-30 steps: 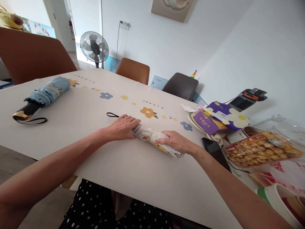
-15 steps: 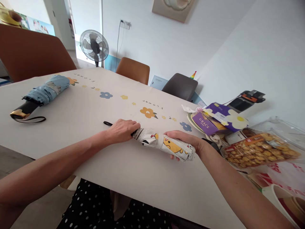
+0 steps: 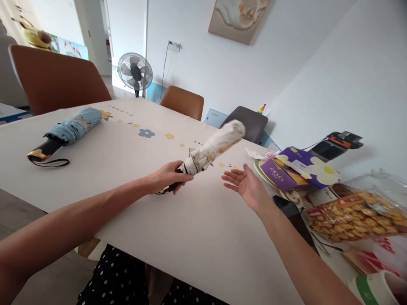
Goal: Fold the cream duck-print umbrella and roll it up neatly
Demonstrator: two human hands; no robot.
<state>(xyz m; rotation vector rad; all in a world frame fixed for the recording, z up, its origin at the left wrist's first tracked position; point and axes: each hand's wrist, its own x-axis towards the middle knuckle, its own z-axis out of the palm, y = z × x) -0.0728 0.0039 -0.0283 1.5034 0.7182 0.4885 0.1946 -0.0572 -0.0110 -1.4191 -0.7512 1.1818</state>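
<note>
My left hand is closed around the black handle of a folded white umbrella. The umbrella is tilted up, its far end raised towards the back right and blurred by motion. To the right of it, my right hand is held apart from the umbrella with its fingers spread and nothing in them. A folded light blue umbrella lies at the left of the table, its black and gold handle and wrist strap towards me.
The table has a flower-printed cover. Along its right side stand a purple tissue box, a bag of round snacks, a dark tablet-like slab and a cup. Chairs and a fan stand beyond.
My right hand has let go of the white umbrella and opened. In my left hand, the umbrella has swung upward, its far end rising away from me.
</note>
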